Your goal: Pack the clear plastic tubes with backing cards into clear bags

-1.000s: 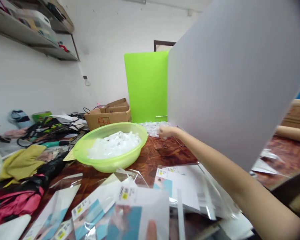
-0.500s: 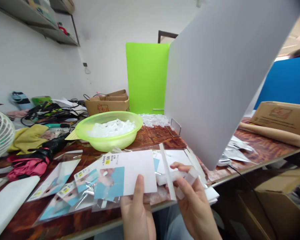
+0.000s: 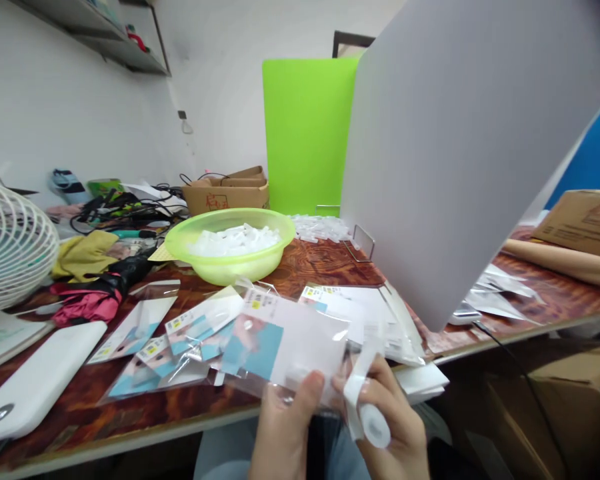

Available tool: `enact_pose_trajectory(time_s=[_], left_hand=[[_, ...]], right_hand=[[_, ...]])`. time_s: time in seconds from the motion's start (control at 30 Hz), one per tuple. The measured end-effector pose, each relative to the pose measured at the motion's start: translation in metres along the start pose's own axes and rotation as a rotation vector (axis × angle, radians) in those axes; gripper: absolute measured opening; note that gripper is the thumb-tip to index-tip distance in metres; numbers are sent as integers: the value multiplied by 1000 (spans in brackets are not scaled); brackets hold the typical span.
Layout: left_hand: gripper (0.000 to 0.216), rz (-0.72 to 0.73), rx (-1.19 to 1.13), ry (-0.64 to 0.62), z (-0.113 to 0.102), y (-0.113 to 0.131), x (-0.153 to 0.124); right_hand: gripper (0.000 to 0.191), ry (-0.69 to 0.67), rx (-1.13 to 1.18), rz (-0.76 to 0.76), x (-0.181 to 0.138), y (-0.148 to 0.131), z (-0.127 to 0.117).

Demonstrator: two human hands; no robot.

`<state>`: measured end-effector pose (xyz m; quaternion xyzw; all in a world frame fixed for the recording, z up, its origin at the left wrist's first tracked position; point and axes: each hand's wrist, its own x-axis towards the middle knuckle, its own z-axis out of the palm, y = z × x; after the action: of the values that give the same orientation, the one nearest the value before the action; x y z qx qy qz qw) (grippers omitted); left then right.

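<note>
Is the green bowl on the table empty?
No, the green bowl holds a heap of small white plastic pieces.

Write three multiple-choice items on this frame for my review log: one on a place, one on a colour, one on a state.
1. Where does the bowl stand?
A. On the table, in front of the green panel
B. On the wall shelf
C. On the floor

2. What colour is the bowl?
A. Blue
B. Light green
C. Red

3. What is the left hand doing?
A. Resting flat on the table
B. Pinching a clear bag with a printed card inside
C. Reaching into the bowl

Answers:
1 A: the bowl sits on the wooden table, with the green panel upright behind it.
2 B: its rim and wall are light green, with white plastic pieces inside.
3 B: the thumb presses on the clear bag at the table's near edge, while the right hand holds a white piece beside it.
</note>
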<state>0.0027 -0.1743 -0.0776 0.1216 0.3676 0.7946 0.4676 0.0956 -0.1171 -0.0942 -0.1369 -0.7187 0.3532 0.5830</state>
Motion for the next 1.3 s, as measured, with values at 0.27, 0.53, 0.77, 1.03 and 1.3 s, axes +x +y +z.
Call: enact_pose_trajectory(time_s=[0.27,0.53,0.77,1.03,1.3], left_hand=[[80,-88,9,22,1,7,-6],[55,100,204,82,-13,3,-3],[59,22,50,110,-28,7,1],[48,161,-1,138,-20,56,3],[36,-75,41,289,-57,130,44]], right_hand=[[15,76,44,187,-5,16,4],[27,-472,66,195,23,6,1],[19,-487,204,282,25,15,30],[22,-98,13,13,17,16,12],[36,-87,-1195,36,-6,49,-32]])
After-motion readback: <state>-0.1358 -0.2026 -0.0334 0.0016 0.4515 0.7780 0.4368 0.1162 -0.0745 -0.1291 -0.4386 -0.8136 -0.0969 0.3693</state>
